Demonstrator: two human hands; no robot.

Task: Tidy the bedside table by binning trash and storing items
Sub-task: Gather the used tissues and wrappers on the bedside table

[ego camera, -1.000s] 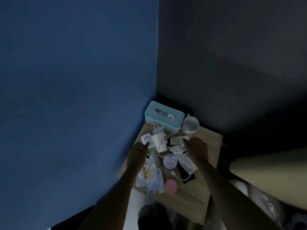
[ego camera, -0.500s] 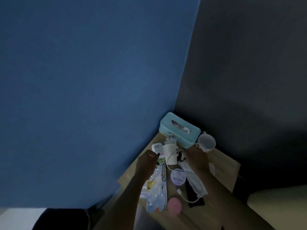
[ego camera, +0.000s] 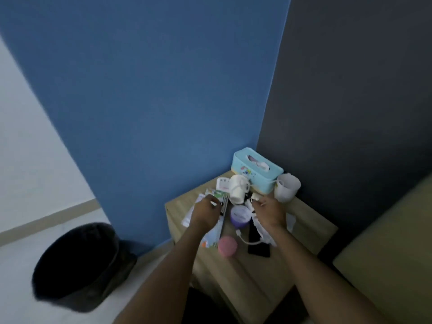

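Observation:
A wooden bedside table [ego camera: 311, 228] stands in the corner, cluttered. My left hand [ego camera: 205, 212] lies with curled fingers on a long printed plastic packet [ego camera: 214, 232] and seems to grip its upper part. My right hand [ego camera: 268, 210] pinches a small white scrap [ego camera: 256, 196] at its fingertips, above a crumpled white wrapper [ego camera: 265, 235]. Between the hands sit a tipped white paper cup [ego camera: 236, 191] and a purple round tin [ego camera: 239, 215]. A pink lid [ego camera: 227, 246], a black phone [ego camera: 258, 244] and a white cable [ego camera: 246, 240] lie nearer me.
A black bin [ego camera: 77, 265] stands on the floor to the left of the table. A teal tissue box [ego camera: 257, 170] and a white mug [ego camera: 287, 187] sit at the table's back edge against the walls. A bed [ego camera: 385, 253] borders the right side.
The view has swung left and down, bringing the bin into sight. Both hands stay over the clutter, and the right fingertips now show a small white scrap.

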